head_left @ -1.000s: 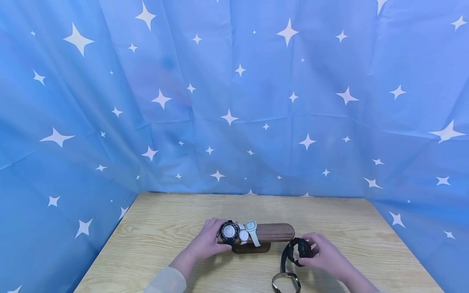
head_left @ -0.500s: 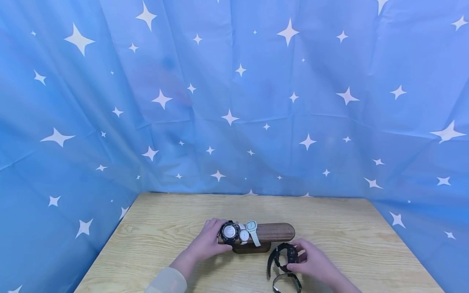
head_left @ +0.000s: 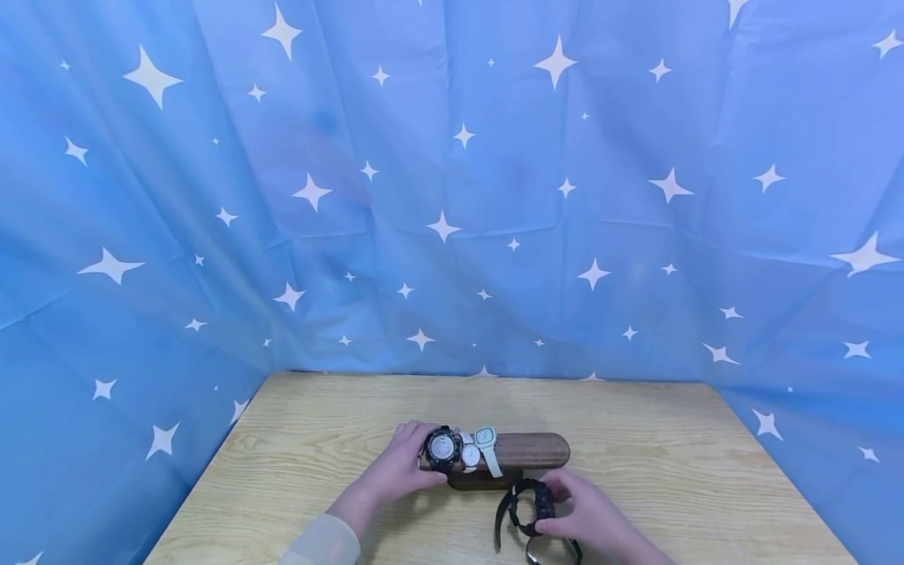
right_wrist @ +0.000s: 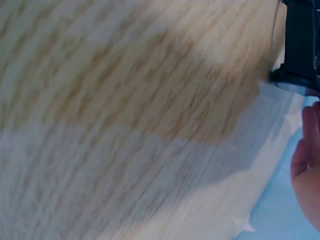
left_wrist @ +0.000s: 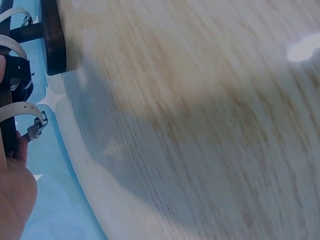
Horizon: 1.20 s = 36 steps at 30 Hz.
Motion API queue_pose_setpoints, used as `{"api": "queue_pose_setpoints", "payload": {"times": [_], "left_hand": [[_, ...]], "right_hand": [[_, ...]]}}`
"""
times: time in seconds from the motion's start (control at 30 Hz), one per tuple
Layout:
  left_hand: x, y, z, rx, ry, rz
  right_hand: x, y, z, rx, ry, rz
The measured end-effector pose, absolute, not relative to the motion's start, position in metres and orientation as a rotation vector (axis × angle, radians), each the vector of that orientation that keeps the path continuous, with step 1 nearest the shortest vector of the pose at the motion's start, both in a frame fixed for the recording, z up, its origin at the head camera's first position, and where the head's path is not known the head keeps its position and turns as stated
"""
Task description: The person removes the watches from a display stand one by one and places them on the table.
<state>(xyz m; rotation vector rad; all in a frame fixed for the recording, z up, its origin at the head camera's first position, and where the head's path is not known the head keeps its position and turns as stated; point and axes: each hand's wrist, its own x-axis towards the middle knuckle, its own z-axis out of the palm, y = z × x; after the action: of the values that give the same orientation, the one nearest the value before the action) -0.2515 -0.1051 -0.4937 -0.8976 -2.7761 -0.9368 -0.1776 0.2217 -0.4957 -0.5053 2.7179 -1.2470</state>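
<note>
In the head view, a dark wooden watch stand (head_left: pixel 533 450) carries a black digital watch (head_left: pixel 442 446), a white round-dial watch (head_left: pixel 471 454) and a pale square-faced watch (head_left: pixel 486 438). My left hand (head_left: pixel 401 468) grips the bar's left end beside the black digital watch. A pale strap (left_wrist: pixel 21 110) with a metal buckle hangs round the bar at that hand in the left wrist view. My right hand (head_left: pixel 589 514) pinches another black watch (head_left: pixel 543 502) by its case side, its strap unfastened and curving left. This watch (right_wrist: pixel 300 45) shows only partly in the right wrist view.
A thin dark watch or bangle (head_left: pixel 577 552) rests on the wooden table (head_left: pixel 339 416) below the right hand, partly covered by the held watch. Blue cloth (head_left: pixel 452 275) with white stars hangs behind the table and along both sides.
My right hand has moved left and nearer the front with the black watch, which now overlaps the thin one. The left hand and the stand have stayed in place.
</note>
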Motion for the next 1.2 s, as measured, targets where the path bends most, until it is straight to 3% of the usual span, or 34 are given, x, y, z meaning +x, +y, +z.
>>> {"api": "queue_pose_setpoints", "payload": {"times": [0.47,0.87,1.2], "left_hand": [[-0.252,-0.105,-0.493,-0.908,-2.785,-0.923],[-0.252,-0.104,-0.494,-0.897,-2.779,-0.933],[-0.251,-0.104,-0.494,-0.894,-2.764,-0.938]], "right_hand": [[-0.173,0.206,-0.497,-0.498,2.677,-1.151],[-0.172,0.192,-0.505,-0.709,2.651,-1.087],[-0.171,0.188,-0.507,-0.575,2.537,-1.136]]}}
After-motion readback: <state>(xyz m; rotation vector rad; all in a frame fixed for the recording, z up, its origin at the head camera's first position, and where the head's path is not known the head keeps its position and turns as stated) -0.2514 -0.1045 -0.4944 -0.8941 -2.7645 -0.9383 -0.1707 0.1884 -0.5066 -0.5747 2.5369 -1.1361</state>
